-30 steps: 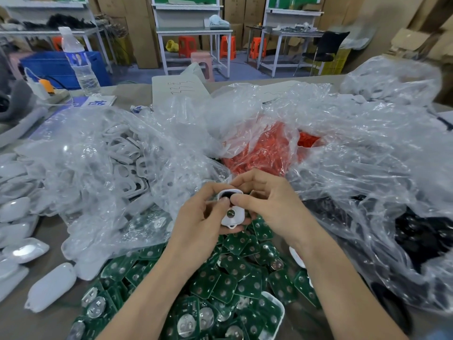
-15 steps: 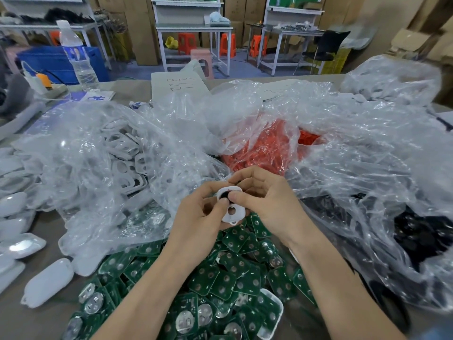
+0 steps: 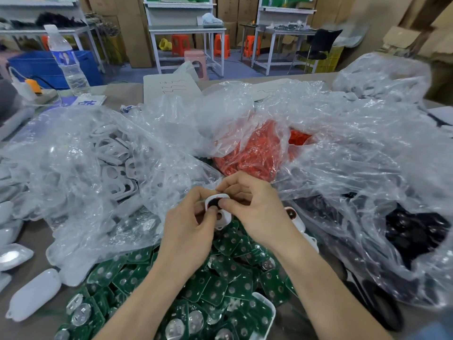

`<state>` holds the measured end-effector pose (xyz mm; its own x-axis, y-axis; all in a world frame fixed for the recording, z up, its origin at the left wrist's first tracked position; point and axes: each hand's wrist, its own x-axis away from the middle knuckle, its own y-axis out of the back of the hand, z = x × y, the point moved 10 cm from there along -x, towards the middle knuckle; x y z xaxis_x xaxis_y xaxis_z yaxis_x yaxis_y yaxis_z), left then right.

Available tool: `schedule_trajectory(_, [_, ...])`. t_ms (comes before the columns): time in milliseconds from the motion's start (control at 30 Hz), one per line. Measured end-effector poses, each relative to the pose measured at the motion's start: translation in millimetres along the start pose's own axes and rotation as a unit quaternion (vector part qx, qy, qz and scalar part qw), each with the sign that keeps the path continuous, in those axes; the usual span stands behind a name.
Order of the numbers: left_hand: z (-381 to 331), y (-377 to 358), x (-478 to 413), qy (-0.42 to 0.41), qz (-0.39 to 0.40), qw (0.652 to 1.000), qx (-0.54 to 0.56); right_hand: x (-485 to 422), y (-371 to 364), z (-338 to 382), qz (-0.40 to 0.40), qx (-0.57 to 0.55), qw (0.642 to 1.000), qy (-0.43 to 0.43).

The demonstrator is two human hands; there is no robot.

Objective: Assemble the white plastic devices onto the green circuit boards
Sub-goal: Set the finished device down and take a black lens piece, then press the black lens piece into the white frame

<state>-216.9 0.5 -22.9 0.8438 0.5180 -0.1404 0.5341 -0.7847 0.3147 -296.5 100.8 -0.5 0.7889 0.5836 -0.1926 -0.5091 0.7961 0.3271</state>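
1. Above the heap of green circuit boards [image 3: 220,285] at the near middle, both hands meet around one white plastic device [image 3: 219,206]
2. Left hand [image 3: 188,229] curls its fingers round the device's left side, thumb tip at its dark round opening
3. Right hand [image 3: 255,212] pinches the device's right edge between thumb and bent fingers
4. Just beyond lies a clear bag of red parts [image 3: 257,148]

— What can you read from there?

— Not much. The white sheet [image 3: 171,88] ahead of me bears handwritten strokes, like tally marks; I can't make numbers of them. The blue-and-white booklet [image 3: 89,102] to my left shows big characters, too skewed for me to read. The water bottle's label [image 3: 64,57] is blue, its print blurred.
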Motion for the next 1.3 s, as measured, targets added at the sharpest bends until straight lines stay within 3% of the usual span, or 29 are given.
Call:
schedule_trajectory(367, [-1.0, 6.8, -0.4, -0.018, -0.037, 0.997, -0.059, 8.0, -2.0, 19.4, -0.046, 0.121, 0.991, 0.044])
schedule_trajectory(500, [12.2, 5.4, -6.3, 0.032, -0.016, 0.997, 0.073, 4.3, 18.6, 39.7, 0.028, 0.163, 0.986, 0.036])
schedule_trajectory(567, [21.1, 3.8, -8.4, 0.085, -0.006, 0.974, 0.208, -22.1, 89.2, 64.8, -0.07, 0.174, 0.98, 0.06])
schedule_trajectory(633, [27.1, 0.2, -9.3, 0.119, 0.002, 0.955, 0.273, -64.8, 180.4, 75.9, -0.215, 0.229, 0.948, 0.052])
schedule_trajectory(700, [30.8, -1.8, -9.3, 0.138, 0.003, 0.946, 0.292, -114.6, 248.2, 45.3, -0.253, 0.298, 0.918, -0.064])
schedule_trajectory(767, [32.4, -2.7, -10.1, 0.147, 0.001, 0.943, 0.3, -152.7, 277.7, -13.9, -0.188, 0.316, 0.911, -0.185])
schedule_trajectory(833, [33.1, -3.8, -11.0, 0.15, 0.003, 0.941, 0.304, -170.1, 280.4, -61.8, -0.124, 0.354, 0.896, -0.238])
schedule_trajectory(1100, [38.4, -4.7, -12.6, 0.143, 0.013, 0.945, 0.293, -216.8, 256.3, -112.6, -0.006, 0.579, 0.787, -0.211])
schedule_trajectory(1200, [36.3, -5.4, -12.2, 0.139, 0.024, 0.948, 0.287, -225.9, 249.9, -109.9, 0.009, 0.595, 0.785, -0.174])
schedule_trajectory(1300, [34.5, -6.0, -12.2, 0.132, 0.033, 0.952, 0.275, -237.6, 235.8, -101.6, -0.014, 0.545, 0.829, -0.12])
